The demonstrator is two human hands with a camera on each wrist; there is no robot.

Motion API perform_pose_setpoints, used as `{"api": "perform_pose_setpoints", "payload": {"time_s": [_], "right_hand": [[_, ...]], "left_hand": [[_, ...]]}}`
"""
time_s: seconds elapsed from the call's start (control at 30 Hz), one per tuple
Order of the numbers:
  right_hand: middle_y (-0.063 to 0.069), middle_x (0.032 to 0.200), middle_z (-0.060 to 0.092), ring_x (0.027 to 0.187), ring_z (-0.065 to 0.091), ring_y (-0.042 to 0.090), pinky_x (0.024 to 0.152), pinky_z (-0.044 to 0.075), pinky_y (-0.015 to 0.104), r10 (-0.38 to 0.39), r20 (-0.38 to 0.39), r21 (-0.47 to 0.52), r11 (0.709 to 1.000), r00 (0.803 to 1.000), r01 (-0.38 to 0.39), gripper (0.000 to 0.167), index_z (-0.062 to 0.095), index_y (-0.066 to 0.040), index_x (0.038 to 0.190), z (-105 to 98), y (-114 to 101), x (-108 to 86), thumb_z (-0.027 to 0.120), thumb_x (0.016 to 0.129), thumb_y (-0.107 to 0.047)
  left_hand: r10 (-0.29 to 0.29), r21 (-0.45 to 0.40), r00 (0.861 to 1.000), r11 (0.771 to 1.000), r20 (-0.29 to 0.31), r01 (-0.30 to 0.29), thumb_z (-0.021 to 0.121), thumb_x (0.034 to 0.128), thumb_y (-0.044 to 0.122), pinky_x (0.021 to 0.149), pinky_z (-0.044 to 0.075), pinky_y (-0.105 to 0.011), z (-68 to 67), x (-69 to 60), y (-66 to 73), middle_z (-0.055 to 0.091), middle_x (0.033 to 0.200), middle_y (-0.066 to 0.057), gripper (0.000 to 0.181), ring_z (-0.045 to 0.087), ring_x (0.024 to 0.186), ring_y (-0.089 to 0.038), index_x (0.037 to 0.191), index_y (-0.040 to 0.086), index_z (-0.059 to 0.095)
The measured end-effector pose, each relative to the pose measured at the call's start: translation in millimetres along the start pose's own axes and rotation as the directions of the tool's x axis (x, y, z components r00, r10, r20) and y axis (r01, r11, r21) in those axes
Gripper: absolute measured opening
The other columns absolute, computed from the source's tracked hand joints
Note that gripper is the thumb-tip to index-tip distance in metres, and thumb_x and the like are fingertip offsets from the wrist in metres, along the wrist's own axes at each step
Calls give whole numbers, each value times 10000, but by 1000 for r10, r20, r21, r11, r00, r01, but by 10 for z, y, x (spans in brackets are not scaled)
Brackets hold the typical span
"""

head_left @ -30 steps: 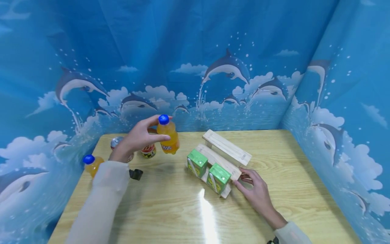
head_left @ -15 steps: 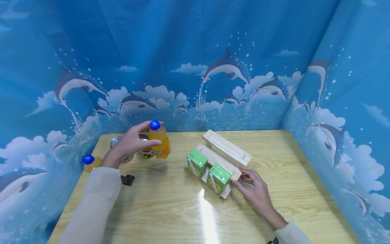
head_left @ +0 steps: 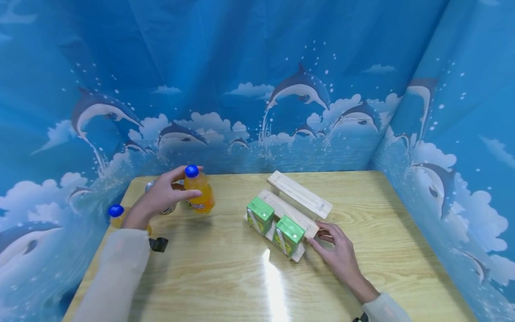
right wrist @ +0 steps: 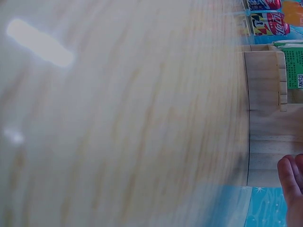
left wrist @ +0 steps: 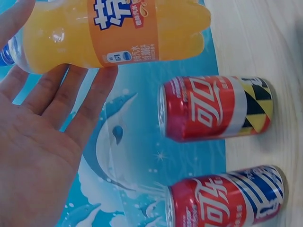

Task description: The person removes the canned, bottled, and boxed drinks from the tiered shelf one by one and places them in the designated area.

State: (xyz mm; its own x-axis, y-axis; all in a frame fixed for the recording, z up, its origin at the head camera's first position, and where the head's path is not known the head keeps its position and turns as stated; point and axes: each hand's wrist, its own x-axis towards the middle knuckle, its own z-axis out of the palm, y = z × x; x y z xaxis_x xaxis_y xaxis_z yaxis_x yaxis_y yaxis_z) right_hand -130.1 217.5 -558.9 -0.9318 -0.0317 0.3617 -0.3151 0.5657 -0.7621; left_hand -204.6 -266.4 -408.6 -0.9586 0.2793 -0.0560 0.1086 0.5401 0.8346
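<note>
My left hand (head_left: 162,194) holds an orange soda bottle (head_left: 201,199) with a blue cap, thumb on one side and fingers on the other. In the left wrist view the bottle's base hangs higher than the bases of two red cola cans (left wrist: 213,109), so it is off the table. The head view shows those cans mostly hidden behind this hand. My right hand (head_left: 339,255) grips the near right end of a stepped wooden rack (head_left: 299,195), thumb in front and fingers behind. Two green drink cartons (head_left: 260,215) stand on the rack's lowest step.
A second orange bottle (head_left: 116,216) with a blue cap stands at the table's left edge, partly behind the left forearm. Blue dolphin-print curtains (head_left: 249,89) enclose the back and sides of the wooden table (head_left: 225,277).
My left hand has carried the orange bottle left and lower, toward the cola cans. My right hand, the rack and the cartons have stayed in place.
</note>
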Motion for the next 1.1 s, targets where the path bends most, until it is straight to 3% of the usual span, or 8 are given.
{"api": "perform_pose_setpoints", "payload": {"time_s": [0.23, 0.5, 0.73, 1.1], "right_hand": [[115, 1227, 736, 1027, 770, 280, 921, 622, 178, 3, 6, -10, 1000, 1000, -3, 515, 712, -28, 1334, -3, 9, 7, 924, 869, -89], [106, 1225, 737, 1034, 768, 266, 920, 614, 162, 20, 13, -20, 1000, 1000, -19, 510, 712, -24, 1330, 1, 17, 12, 922, 870, -92], [114, 1240, 731, 1046, 768, 294, 925, 620, 177, 34, 27, -25, 999, 999, -33, 510, 705, -21, 1339, -5, -6, 6, 917, 884, -115], [116, 1268, 731, 1062, 769, 295, 930, 637, 225, 57, 32, -41, 998, 998, -55, 523, 701, -33, 1349, -18, -17, 9, 918, 888, -147]], "left_hand": [[-33, 30, 999, 999, -14, 33, 756, 1018, 513, 1022, 621, -581, -50, -99, -104, 521, 1641, -135, 730, 696, 1260, -405, 1655, 300, 470], [-60, 37, 998, 997, -26, 61, 749, 1028, 498, 902, 646, -396, -90, -182, -215, 603, 1529, -172, 762, 678, 1173, -371, 1674, 240, 439], [-125, 42, 992, 991, -25, 126, 733, 1011, 574, 1034, 628, -520, -98, -247, -310, 565, 1576, -187, 846, 619, 1357, -401, 1704, 244, 380], [-238, 114, 971, 964, -37, 240, 722, 948, 713, 1142, 487, -699, -109, -329, -402, 477, 1622, -230, 1012, 518, 1411, -473, 1713, 168, 345]]}}
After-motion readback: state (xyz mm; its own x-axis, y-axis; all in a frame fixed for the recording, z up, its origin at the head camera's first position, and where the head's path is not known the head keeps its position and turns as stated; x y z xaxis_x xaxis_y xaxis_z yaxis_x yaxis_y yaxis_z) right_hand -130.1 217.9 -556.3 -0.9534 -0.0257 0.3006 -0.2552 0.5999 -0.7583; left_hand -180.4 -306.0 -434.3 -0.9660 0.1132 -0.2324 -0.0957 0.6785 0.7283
